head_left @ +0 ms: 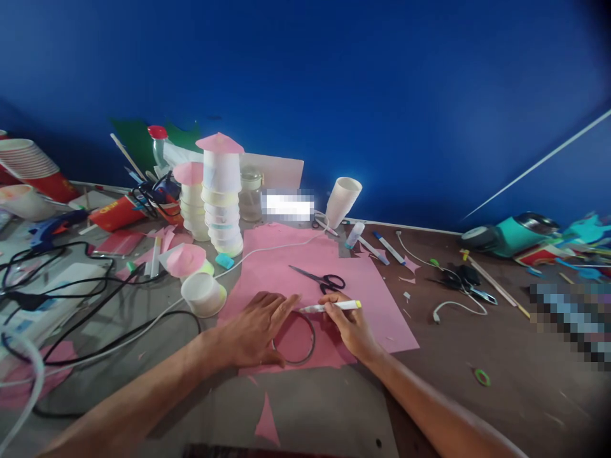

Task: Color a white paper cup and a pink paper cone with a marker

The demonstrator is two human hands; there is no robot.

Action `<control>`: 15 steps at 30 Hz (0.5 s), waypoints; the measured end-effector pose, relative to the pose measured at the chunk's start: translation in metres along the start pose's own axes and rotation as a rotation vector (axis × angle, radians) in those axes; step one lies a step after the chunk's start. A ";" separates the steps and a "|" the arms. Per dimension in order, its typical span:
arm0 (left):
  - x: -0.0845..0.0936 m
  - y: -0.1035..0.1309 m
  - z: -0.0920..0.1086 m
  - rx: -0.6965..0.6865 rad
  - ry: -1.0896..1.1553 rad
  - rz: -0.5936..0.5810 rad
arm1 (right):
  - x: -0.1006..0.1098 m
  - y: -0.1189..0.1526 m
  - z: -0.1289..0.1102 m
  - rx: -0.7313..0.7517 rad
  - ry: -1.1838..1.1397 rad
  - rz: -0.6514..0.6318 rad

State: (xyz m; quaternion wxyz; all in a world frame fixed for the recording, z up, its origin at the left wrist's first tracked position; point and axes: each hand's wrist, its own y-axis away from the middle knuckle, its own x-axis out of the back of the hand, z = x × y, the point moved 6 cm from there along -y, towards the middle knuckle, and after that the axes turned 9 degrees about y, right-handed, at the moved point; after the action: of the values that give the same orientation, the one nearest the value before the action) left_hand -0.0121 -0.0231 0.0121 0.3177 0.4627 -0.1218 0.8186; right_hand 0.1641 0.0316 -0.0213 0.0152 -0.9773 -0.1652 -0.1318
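My right hand (352,331) grips a white marker with a yellow end (344,306), its tip at the upper edge of a thin round ring (313,343). The ring lies on pink paper (372,289). My left hand (255,327) lies flat with fingers stretched out, pressing on the paper and touching the ring's left side. Just beyond my hands, black-handled scissors (317,278) rest on the paper. Left of my left hand, a white paper cup (203,296) stands close to a pink paper cone (186,259).
Stacked cup towers (222,203) with pink cone tops stand at the back left. Black cables (62,292) tangle at the left. A tilted white cup stack (342,200), a glue bottle (354,235) and a blue-capped marker (389,248) are beyond the paper. A green ring (482,377) lies at right.
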 end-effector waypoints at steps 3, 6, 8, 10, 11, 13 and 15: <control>-0.001 -0.001 0.000 -0.003 -0.011 -0.005 | 0.001 0.001 -0.001 0.068 0.086 0.029; -0.002 -0.001 -0.001 -0.001 -0.016 -0.013 | 0.001 0.001 -0.004 0.113 0.131 0.036; -0.002 -0.001 -0.001 0.005 -0.019 -0.015 | 0.000 0.001 -0.004 0.124 0.141 0.031; -0.002 -0.001 -0.001 0.011 -0.024 -0.020 | 0.000 0.001 -0.005 0.137 0.150 0.027; -0.002 -0.001 -0.001 0.012 -0.027 -0.023 | -0.001 0.001 -0.005 0.147 0.155 0.028; -0.003 0.000 -0.001 0.008 -0.034 -0.023 | -0.001 0.000 -0.005 0.169 0.172 0.029; -0.003 0.000 -0.001 0.003 -0.042 -0.014 | -0.001 0.000 -0.005 0.188 0.187 0.028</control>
State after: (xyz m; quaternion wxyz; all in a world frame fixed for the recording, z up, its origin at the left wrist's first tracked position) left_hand -0.0120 -0.0240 0.0088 0.3202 0.4813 -0.1241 0.8065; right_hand 0.1617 0.0306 -0.0167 0.1237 -0.9572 -0.1613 -0.2062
